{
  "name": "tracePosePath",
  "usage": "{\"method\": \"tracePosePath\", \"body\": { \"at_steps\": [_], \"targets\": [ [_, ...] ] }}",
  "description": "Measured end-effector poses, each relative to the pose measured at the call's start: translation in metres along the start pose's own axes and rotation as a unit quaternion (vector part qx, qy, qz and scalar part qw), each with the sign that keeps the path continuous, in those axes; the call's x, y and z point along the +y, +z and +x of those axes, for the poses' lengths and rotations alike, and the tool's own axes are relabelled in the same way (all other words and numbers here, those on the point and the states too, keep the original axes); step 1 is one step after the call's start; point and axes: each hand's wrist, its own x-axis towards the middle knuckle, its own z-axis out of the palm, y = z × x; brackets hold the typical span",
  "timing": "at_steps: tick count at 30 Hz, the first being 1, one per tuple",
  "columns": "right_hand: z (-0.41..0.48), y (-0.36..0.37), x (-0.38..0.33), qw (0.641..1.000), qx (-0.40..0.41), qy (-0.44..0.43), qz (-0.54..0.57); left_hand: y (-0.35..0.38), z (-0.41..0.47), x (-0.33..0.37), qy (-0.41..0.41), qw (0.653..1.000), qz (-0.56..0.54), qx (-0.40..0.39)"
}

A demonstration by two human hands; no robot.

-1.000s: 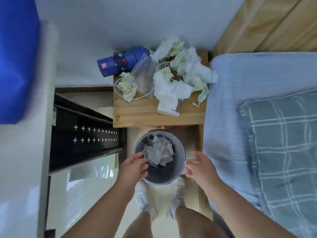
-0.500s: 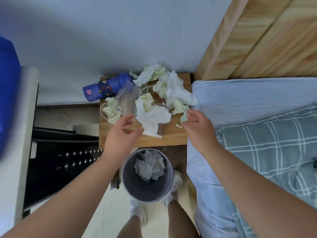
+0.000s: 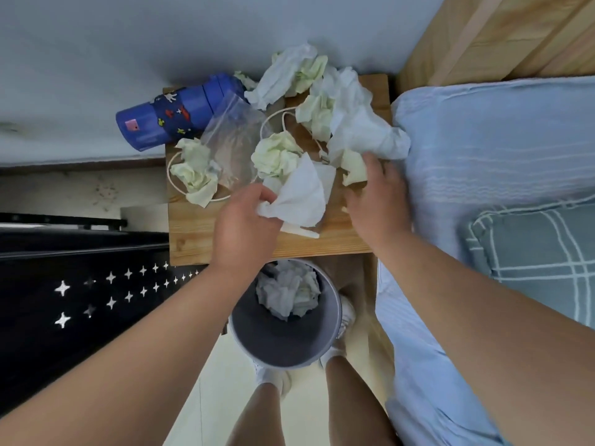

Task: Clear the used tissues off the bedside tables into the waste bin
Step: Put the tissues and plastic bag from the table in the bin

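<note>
Now, over the wooden table beside the bed, left hand grips white tissue; right hand's hold unclear.

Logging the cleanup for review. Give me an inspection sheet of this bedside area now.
Surface: wooden bedside table, mostly covered.
Job's things: crumpled tissue pile on it; waste bin on the floor below, tissues inside.
Clutter: blue bottle lying down, clear plastic bag.
Hands: left hand pinches a white tissue; right hand on a green tissue, grip unclear.
Cables: white cord looped among the tissues.
Surroundings: bed and pillow at right, black starred panel at left.
</note>
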Motion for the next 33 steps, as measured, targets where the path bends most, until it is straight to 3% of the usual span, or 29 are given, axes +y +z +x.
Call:
{"method": "tracePosePath", "body": {
  "at_steps": [8, 11, 17, 21, 26, 33],
  "targets": [
    [-0.003, -0.006, 0.007, 0.985, 0.035, 0.052, 0.16, -0.023, -0.018, 0.014, -0.061, 0.972, -0.226, 0.029],
    [-0.022, -0.017, 0.002, 0.975, -0.002, 0.06, 0.213, -0.03, -0.032, 0.017, -0.093, 0.957, -0.272, 0.03],
    [-0.087, -0.034, -0.004, 0.951, -0.032, 0.095, 0.291, -0.043, -0.067, -0.018, -0.194, 0.946, -0.258, 0.011],
    [-0.142, -0.001, 0.004, 0.936, -0.113, 0.127, 0.308, -0.033, -0.091, -0.07, -0.263, 0.945, -0.189, -0.045],
    [-0.175, 0.073, 0.028, 0.921, -0.219, 0.177, 0.269, 0.002, -0.107, -0.134, -0.319, 0.931, -0.109, -0.137],
    [-0.174, 0.148, 0.054, 0.918, -0.3, 0.199, 0.169, 0.045, -0.117, -0.194, -0.355, 0.901, -0.132, -0.211]
  ]
}}
